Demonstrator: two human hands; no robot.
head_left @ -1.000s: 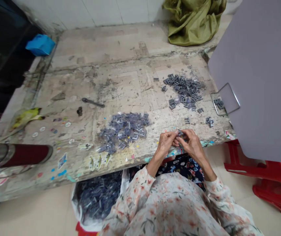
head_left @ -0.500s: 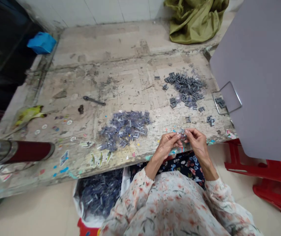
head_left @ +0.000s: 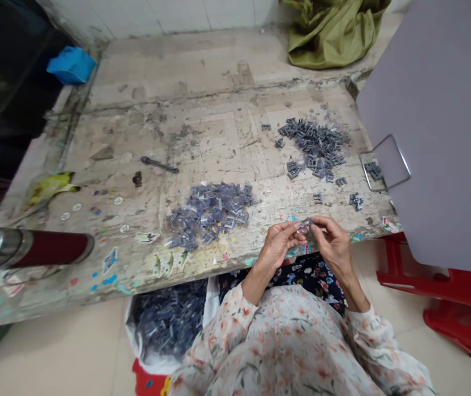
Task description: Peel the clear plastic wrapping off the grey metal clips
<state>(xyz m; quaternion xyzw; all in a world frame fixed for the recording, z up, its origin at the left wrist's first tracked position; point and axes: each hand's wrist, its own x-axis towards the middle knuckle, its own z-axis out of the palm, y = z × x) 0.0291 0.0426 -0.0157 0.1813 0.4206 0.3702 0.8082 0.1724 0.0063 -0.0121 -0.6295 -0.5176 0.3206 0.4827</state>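
Near the table's front edge, my left hand point(head_left: 277, 243) pinches a small clear plastic piece point(head_left: 302, 227) between thumb and fingers. My right hand point(head_left: 334, 241) is close beside it, thumb and forefinger closed on a small grey plastic part point(head_left: 308, 221) that meets the clear piece. Fingertips partly hide both. Beyond my right hand lies a heap of loose grey plastic parts point(head_left: 313, 137), with a few scattered nearer the edge. Left of my hands spreads a pile of clear, purplish pieces point(head_left: 214, 209), some with grey parts showing in them.
A white sack point(head_left: 130, 324) full of similar pieces stands below the table edge. On the worn table point(head_left: 202, 126) are a dark red flask point(head_left: 54, 248), a grey rod point(head_left: 159, 164) and an olive cloth point(head_left: 337, 38). A grey panel point(head_left: 437, 137) and red stools point(head_left: 445, 286) are at right.
The grey part between my hands has turned and now shows more edge-on at the right fingertips. My right hand has tilted slightly; the whole view has shifted a little.
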